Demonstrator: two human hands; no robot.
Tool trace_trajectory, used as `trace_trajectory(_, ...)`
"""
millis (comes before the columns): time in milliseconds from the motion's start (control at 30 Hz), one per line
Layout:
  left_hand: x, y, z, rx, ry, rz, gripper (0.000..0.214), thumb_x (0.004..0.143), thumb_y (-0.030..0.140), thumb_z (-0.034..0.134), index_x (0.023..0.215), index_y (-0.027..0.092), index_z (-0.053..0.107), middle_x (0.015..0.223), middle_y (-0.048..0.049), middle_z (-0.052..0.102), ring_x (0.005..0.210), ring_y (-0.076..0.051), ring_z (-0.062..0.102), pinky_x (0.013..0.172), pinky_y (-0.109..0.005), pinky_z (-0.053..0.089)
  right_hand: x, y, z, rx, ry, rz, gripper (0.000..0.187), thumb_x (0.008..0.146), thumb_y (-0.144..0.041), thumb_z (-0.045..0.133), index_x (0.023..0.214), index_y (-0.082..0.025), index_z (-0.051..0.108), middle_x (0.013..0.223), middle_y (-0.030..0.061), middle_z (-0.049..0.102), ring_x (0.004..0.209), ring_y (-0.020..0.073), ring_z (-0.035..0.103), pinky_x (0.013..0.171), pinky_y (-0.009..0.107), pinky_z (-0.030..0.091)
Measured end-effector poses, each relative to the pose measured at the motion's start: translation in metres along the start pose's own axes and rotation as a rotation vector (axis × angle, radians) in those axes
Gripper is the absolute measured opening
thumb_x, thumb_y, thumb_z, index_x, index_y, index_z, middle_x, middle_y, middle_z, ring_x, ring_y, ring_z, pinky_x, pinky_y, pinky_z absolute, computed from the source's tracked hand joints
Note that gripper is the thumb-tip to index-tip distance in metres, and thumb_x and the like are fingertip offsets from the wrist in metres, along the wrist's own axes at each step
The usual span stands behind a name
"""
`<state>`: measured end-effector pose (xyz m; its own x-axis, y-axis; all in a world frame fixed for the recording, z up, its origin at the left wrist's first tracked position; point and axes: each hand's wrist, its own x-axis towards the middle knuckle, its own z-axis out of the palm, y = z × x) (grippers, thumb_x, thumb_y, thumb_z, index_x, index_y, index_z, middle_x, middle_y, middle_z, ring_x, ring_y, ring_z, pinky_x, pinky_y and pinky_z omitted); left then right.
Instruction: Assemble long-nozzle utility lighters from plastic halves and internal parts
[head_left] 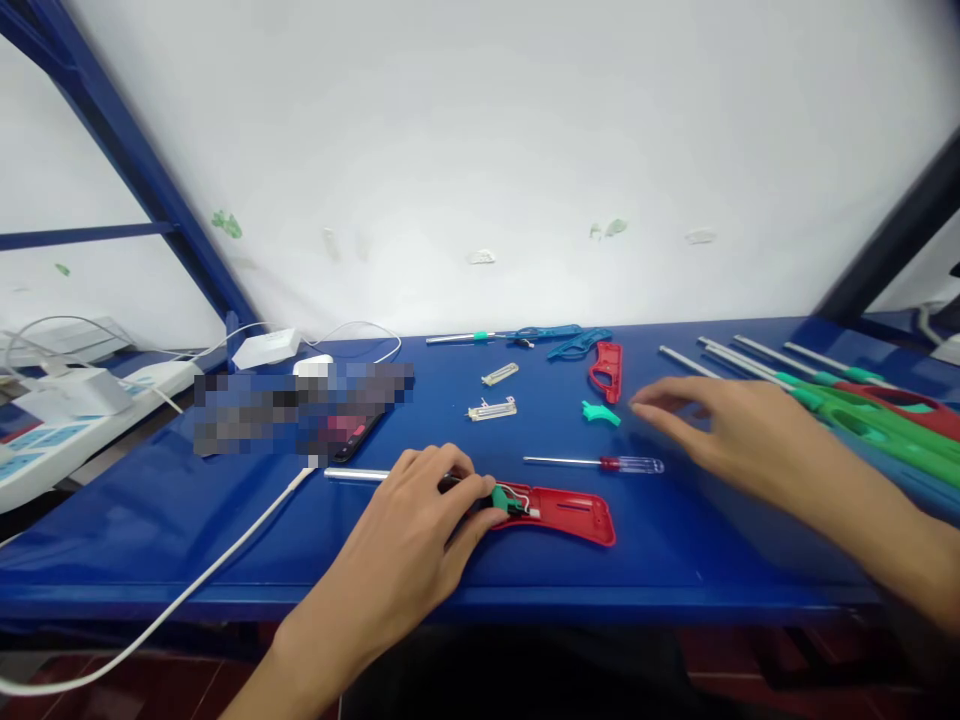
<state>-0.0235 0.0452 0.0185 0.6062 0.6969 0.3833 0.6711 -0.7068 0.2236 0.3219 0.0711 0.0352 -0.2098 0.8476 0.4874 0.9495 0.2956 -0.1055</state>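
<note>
My left hand (439,515) is closed over the front part of an opened long-neck lighter with a red handle shell (574,514). Its metal tube (356,475) sticks out to the left. Beside my fingertips, a green piece and white wires sit inside the shell; my fingers hide the middle. My right hand (694,415) hovers over the table with thumb and fingers apart, holding nothing. Nearest to it lies a loose green trigger (600,412), with a red half shell (606,372) just behind. A screwdriver (630,465) with a clear and red handle rests between my hands.
Two small clear lighter tanks (493,410) lie mid-table. Blue lighter parts (581,340) are at the back. Several whole lighters (862,400) lie at right. A phone (360,425), a white cable (247,540) and a power strip (45,450) occupy the left.
</note>
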Motion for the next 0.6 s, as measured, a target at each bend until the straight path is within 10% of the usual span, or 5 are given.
trace_trajectory(433,-0.003,0.000,0.001,-0.053,0.062,0.026,0.020,0.107,0.033,0.060,0.124,0.025,0.070,0.123,-0.0079,0.064,0.108,-0.026,0.064,0.098,-0.047,0.054,0.107,-0.033,0.028,-0.016,-0.171,-0.252,0.036,0.100,-0.038,0.051,0.114,-0.018,0.078,0.126,0.0197,0.071,0.100,0.0302,0.071,0.078,0.044,0.052)
trace_trajectory(600,-0.004,0.001,0.001,-0.045,0.043,0.021,0.020,0.108,0.032,0.059,0.123,0.024,0.069,0.123,-0.0072,0.065,0.107,-0.025,0.064,0.098,-0.047,0.053,0.103,-0.016,0.022,0.046,-0.259,-0.213,0.039,0.101,-0.048,0.051,0.106,-0.022,0.080,0.082,0.0099,0.077,0.069,0.0232,0.069,0.064,0.038,0.049)
